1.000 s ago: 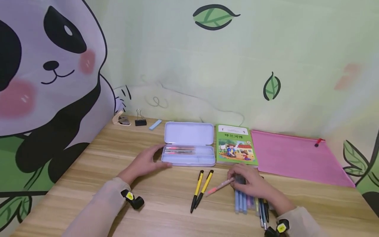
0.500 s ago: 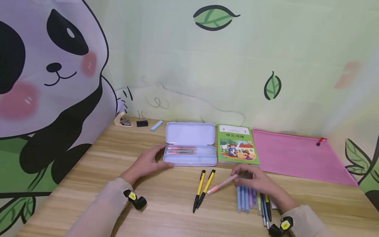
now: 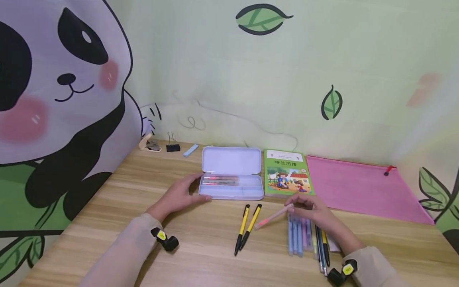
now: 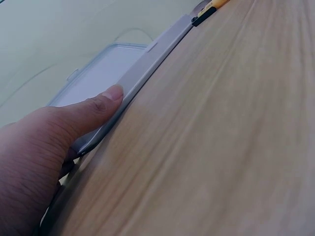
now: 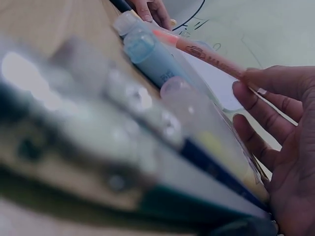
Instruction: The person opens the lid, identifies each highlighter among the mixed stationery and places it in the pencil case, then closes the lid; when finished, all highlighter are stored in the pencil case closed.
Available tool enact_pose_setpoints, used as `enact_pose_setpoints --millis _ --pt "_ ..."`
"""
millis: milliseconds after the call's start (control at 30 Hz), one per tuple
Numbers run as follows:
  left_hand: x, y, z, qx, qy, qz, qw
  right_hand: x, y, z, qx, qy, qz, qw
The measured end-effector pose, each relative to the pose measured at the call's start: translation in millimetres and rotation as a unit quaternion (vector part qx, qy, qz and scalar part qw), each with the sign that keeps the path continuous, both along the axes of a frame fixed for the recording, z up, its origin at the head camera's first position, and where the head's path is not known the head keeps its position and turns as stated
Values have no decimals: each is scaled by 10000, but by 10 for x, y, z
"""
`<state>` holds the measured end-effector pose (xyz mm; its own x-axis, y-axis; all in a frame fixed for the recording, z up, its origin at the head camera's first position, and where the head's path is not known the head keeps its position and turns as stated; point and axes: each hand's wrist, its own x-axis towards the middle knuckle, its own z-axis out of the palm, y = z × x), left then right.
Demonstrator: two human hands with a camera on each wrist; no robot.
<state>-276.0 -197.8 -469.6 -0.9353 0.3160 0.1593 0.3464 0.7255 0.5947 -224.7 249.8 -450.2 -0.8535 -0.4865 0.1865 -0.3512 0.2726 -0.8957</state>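
My left hand [image 3: 177,197] holds the left end of an open white pencil case [image 3: 252,193]. In the left wrist view its thumb [image 4: 101,109] presses on the case's front wall, while most of the fingers are hidden. Slim pens [image 3: 220,181] with reddish parts lie in the case's back compartment. Between thumb and fingertips, my right hand [image 3: 315,209] pinches a pink pen [image 3: 274,216], its coral end slanting down toward the left. Below that hand lie blue capped pens [image 3: 295,237] in a row with other pens and pencils [image 3: 320,255], which blur large across the right wrist view.
Two yellow-and-black pens [image 3: 247,229] lie in front of the case. Right of the case are a green book [image 3: 288,175] and a pink zip pouch [image 3: 365,189]. A stapler [image 3: 150,143], a black binder clip [image 3: 173,147] and a light blue strip [image 3: 191,150] stand along the back left.
My right hand has moved slightly up and to the right with the pink pen, uncovering more of the blue pens. My left hand stays at the case.
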Motion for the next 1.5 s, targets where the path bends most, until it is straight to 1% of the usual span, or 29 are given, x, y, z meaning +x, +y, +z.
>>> enact_pose_setpoints --millis 133,233,500,567,667,767,833,867,1000,1067,1233,1300,1400,1500 --pt "-13 -18 19 9 104 -98 9999 -13 10 1 -159 -195 -177 9995" --pt "-17 -33 22 41 149 -151 9998 -26 8 1 -246 -203 -291 9991" --pt "-20 -28 13 118 209 -165 9996 -20 28 80 -451 -438 -807 9948" --pt "-15 -31 1 106 199 -146 9996 -12 29 106 -538 -453 -1050 9920" --pt "-15 -25 1 90 184 -107 9997 -15 3 169 -983 -498 -1344 9848" --pt "-18 -10 8 97 162 -112 9998 -11 -50 270 -1456 -543 -1480 9767" --pt "-16 -2 11 103 144 -137 9997 -3 -105 346 -1524 -563 -1566 9742" --pt "-16 -2 9 96 132 -149 9998 3 -142 387 -1433 -579 -1616 9747" --pt "-13 -22 -10 113 80 -78 9999 -32 -382 543 -731 -477 -1681 9819" --pt "-13 -36 -15 118 81 -52 9999 -89 -544 613 -512 -426 -1591 9850" --pt "-11 -64 -10 83 99 -53 9999 -288 -1001 731 -307 -353 -1312 9902" --pt "-11 -64 -3 46 94 -66 9999 -371 -1186 751 -207 -254 -1236 9918" --pt "-10 -53 6 69 67 -94 9999 -480 -1444 737 133 55 -1232 9923" --pt "-6 -34 17 116 54 -111 9999 -566 -1636 662 471 383 -1288 9898"
